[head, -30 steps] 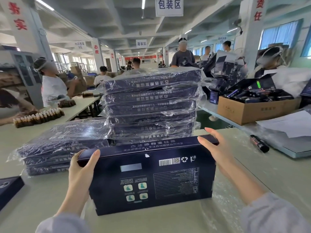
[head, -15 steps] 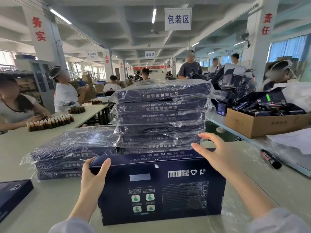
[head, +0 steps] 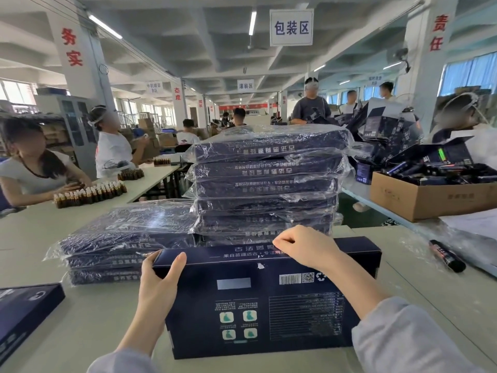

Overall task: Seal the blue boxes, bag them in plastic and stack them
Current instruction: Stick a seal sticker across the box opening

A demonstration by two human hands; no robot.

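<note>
**Item in hand:** blue box (head: 269,300), unbagged, standing on its long edge on the near part of the table (head: 67,332), printed back panel toward the camera.
- Left hand (head: 158,281): grips the box's upper left corner, thumb over the top face, fingers behind.
- Right hand (head: 306,249): on the top face right of centre, fingers curled, thumb and forefinger close together. Whether it pinches a flap or seal, or only presses, cannot be told.

**Done, by judgement:**
- Tall stack of bagged boxes (head: 266,184), just beyond the held box, several layers high.
- Low stack of bagged boxes (head: 126,238), far left of the held box, touching the tall stack.

**Left to do, by judgement:**
- The held box is at the sealing step; bagging and stacking are not yet done.
- A second unbagged box (head: 24,313) lies flat at the near left.
- A cardboard carton (head: 430,200) at far right holds more dark packs.

**Hidden or unclear:**
- The box's far face and top closure are masked by the right hand.
- The second box is cut off by the frame edge.
- The bottom layers of the tall stack are behind the held box.
- The clear film at right blends into the table.
</note>
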